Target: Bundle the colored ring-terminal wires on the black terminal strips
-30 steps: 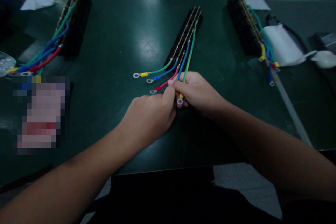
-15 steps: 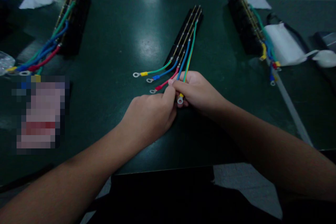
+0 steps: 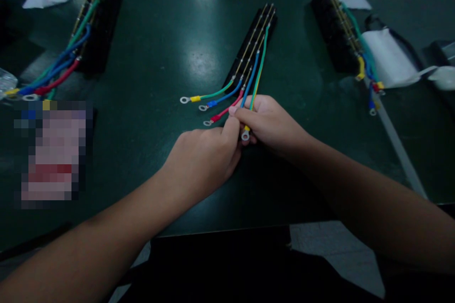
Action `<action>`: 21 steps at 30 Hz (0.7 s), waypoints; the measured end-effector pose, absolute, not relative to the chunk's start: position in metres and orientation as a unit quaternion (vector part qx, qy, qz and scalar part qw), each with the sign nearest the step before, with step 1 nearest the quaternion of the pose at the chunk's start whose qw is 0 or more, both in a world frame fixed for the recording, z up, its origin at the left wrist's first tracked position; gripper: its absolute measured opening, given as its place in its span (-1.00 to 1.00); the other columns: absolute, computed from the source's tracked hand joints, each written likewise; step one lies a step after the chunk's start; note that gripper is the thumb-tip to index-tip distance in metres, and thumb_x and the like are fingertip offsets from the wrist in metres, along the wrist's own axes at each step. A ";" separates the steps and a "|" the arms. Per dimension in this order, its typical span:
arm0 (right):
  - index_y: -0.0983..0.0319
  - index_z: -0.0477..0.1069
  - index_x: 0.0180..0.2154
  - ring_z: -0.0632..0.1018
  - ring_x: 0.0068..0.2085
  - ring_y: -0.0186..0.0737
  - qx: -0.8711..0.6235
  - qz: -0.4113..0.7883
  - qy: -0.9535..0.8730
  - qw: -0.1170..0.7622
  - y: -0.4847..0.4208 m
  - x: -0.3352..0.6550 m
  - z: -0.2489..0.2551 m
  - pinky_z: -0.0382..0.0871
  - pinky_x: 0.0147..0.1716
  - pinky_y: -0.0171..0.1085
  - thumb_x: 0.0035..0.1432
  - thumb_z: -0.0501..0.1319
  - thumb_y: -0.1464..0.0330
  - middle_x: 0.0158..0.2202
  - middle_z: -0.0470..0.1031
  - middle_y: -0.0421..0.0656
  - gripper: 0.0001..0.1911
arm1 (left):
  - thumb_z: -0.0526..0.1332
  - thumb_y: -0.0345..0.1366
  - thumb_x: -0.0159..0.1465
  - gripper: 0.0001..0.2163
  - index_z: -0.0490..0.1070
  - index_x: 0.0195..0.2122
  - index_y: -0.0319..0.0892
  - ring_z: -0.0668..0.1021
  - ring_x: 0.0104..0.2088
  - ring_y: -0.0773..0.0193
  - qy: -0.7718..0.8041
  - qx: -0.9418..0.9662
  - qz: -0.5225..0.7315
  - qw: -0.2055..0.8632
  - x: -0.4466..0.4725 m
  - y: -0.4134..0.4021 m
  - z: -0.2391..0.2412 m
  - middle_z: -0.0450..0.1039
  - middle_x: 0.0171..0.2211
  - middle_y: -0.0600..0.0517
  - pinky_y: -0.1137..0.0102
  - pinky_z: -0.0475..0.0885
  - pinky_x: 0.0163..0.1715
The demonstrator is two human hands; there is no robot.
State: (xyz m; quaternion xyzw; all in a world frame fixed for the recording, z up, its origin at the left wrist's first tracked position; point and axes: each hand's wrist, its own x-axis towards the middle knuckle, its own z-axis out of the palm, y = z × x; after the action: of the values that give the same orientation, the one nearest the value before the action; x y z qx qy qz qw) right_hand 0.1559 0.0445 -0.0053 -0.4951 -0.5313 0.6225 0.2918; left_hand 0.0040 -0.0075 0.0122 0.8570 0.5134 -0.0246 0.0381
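In the middle of the table lies a long black block [image 3: 245,47] with thin brass-coloured rods along its top. From it run a green wire [image 3: 216,93], a blue wire [image 3: 224,97] and a red wire [image 3: 231,105], each ending in a ring terminal. A second blue wire [image 3: 253,73] leads down between my hands; its end is hidden. My right hand [image 3: 272,116] is closed on this blue wire, with a green-yellow wire [image 3: 259,78] passing by the thumb to a ring terminal [image 3: 245,135]. My left hand [image 3: 209,151] is closed against the right fingertips, apparently on the same blue wire's covered end.
Similar wired black blocks stand at the left [image 3: 103,28] and right [image 3: 332,33]. A blurred-out flat object [image 3: 53,151] lies at the left. A white pouch [image 3: 387,59] lies beside the right block. The table's front edge [image 3: 220,232] runs close to my body.
The view has shifted slightly. Both hands stay closed together at the blue wire, with hardly any visible movement.
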 end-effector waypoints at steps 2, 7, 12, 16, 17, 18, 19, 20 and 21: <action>0.24 0.36 -0.47 0.38 -0.65 -0.38 -0.494 0.623 -0.532 0.292 0.044 0.156 -0.005 0.16 -0.72 -0.42 0.35 0.17 0.43 -0.64 0.39 -0.19 -0.72 | 0.05 -0.23 0.45 -0.71 0.35 0.07 -0.29 0.70 -0.36 -0.07 0.511 0.858 -0.023 0.037 0.004 -0.008 0.012 0.66 -0.24 -0.18 0.24 0.51 -0.46; 0.24 0.35 -0.46 0.36 -0.67 -0.41 -0.493 0.618 -0.540 0.287 0.046 0.157 -0.007 0.15 -0.73 -0.43 0.34 0.16 0.44 -0.64 0.37 -0.22 -0.72 | 0.02 -0.23 0.46 -0.71 0.37 0.04 -0.30 0.69 -0.40 -0.11 0.504 0.863 -0.022 0.034 0.004 -0.010 0.014 0.64 -0.29 -0.18 0.20 0.51 -0.50; 0.25 0.36 -0.46 0.36 -0.67 -0.42 -0.497 0.607 -0.552 0.284 0.046 0.157 -0.008 0.16 -0.74 -0.44 0.35 0.16 0.43 -0.65 0.36 -0.23 -0.72 | 0.01 -0.24 0.47 -0.72 0.37 0.03 -0.30 0.70 -0.39 -0.13 0.504 0.863 -0.028 0.030 0.005 -0.011 0.015 0.65 -0.28 -0.18 0.19 0.53 -0.50; 0.25 0.36 -0.46 0.38 -0.66 -0.40 -0.493 0.609 -0.551 0.286 0.046 0.157 -0.008 0.17 -0.74 -0.44 0.35 0.16 0.43 -0.64 0.39 -0.21 -0.72 | 0.00 -0.28 0.46 -0.77 0.37 -0.04 -0.27 0.69 -0.43 -0.13 0.501 0.865 -0.022 0.020 0.004 -0.010 0.014 0.64 -0.33 -0.15 0.19 0.52 -0.53; 0.25 0.36 -0.46 0.38 -0.66 -0.40 -0.493 0.610 -0.550 0.286 0.046 0.157 -0.008 0.17 -0.74 -0.45 0.35 0.16 0.44 -0.65 0.38 -0.21 -0.72 | -0.01 -0.29 0.46 -0.78 0.38 -0.06 -0.26 0.69 -0.44 -0.13 0.501 0.865 -0.022 0.019 0.004 -0.010 0.013 0.64 -0.35 -0.14 0.19 0.51 -0.54; 0.25 0.36 -0.47 0.38 -0.66 -0.40 -0.492 0.612 -0.549 0.287 0.046 0.157 -0.008 0.17 -0.74 -0.45 0.36 0.16 0.44 -0.65 0.38 -0.21 -0.71 | -0.01 -0.30 0.46 -0.79 0.37 -0.09 -0.25 0.68 -0.45 -0.14 0.503 0.864 -0.023 0.017 0.004 -0.010 0.013 0.63 -0.37 -0.14 0.18 0.51 -0.54; 0.25 0.36 -0.47 0.38 -0.66 -0.40 -0.490 0.614 -0.547 0.287 0.046 0.157 -0.007 0.17 -0.74 -0.45 0.36 0.15 0.44 -0.65 0.38 -0.21 -0.71 | -0.01 -0.30 0.45 -0.80 0.37 -0.10 -0.25 0.68 -0.46 -0.14 0.503 0.864 -0.023 0.019 0.004 -0.009 0.013 0.63 -0.38 -0.14 0.17 0.51 -0.55; 0.25 0.35 -0.48 0.38 -0.66 -0.41 -0.489 0.617 -0.546 0.288 0.046 0.157 -0.007 0.17 -0.74 -0.45 0.36 0.15 0.44 -0.65 0.38 -0.21 -0.70 | 0.00 -0.30 0.45 -0.80 0.37 -0.10 -0.25 0.68 -0.45 -0.14 0.505 0.863 -0.021 0.020 0.004 -0.009 0.013 0.63 -0.37 -0.14 0.17 0.52 -0.54; 0.25 0.35 -0.48 0.37 -0.66 -0.41 -0.488 0.618 -0.545 0.288 0.046 0.157 -0.007 0.17 -0.74 -0.45 0.36 0.15 0.44 -0.66 0.37 -0.21 -0.69 | 0.01 -0.29 0.44 -0.80 0.37 -0.10 -0.24 0.68 -0.45 -0.14 0.507 0.862 -0.020 0.020 0.004 -0.009 0.013 0.63 -0.36 -0.14 0.16 0.52 -0.53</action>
State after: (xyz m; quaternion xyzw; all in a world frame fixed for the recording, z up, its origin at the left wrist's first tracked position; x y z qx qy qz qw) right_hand 0.1565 0.0459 -0.0072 -0.4880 -0.5449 0.6182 0.2879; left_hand 0.0036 -0.0090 0.0126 0.8617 0.5066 -0.0203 0.0203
